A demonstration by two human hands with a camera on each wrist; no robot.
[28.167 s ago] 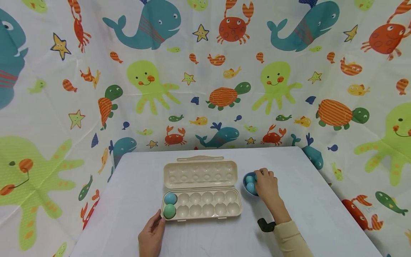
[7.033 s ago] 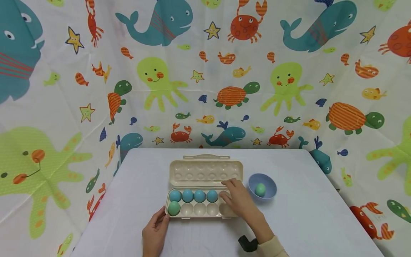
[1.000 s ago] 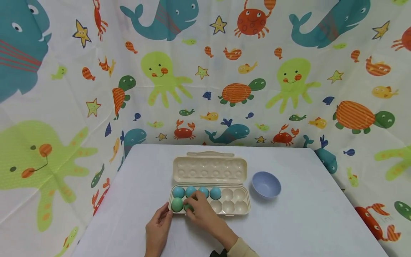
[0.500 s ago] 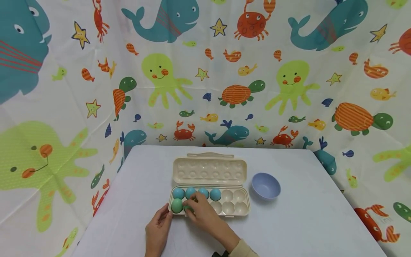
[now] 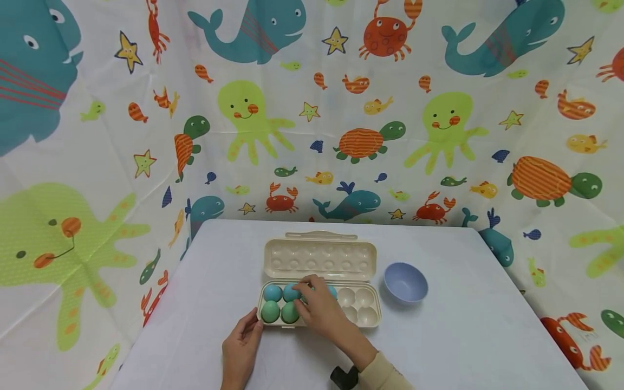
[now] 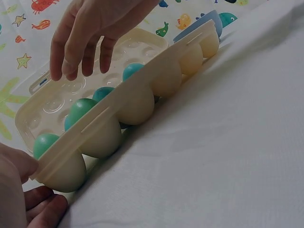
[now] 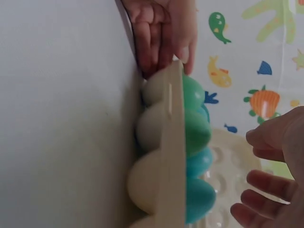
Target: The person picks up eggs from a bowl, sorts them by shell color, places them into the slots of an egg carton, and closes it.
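A beige egg carton (image 5: 366, 318) lies open on the table, its lid folded back. Two green eggs, one at the corner (image 5: 270, 312) and a second green egg (image 5: 290, 313) beside it, sit in the front row's left cups. Behind them, blue eggs (image 5: 273, 293) fill cups of the back row, some partly hidden by a hand. My left hand (image 5: 241, 346) grips the carton's left front corner, thumb on the rim and fingers below, as the left wrist view shows. Above the carton, my right hand (image 5: 324, 309) hovers with loosely bent fingers; the right wrist view shows nothing in it.
To the carton's right stands a blue bowl (image 5: 406, 283) with nothing in it. A black device (image 5: 343, 377) sits at my right wrist. Behind the white table (image 5: 453, 336) hangs a curtain (image 5: 312, 162) printed with sea animals.
My right hand has let go of the second green egg, which now sits in its cup, and has moved up and right. The bowl's last egg left it earlier. My left hand keeps its grip.
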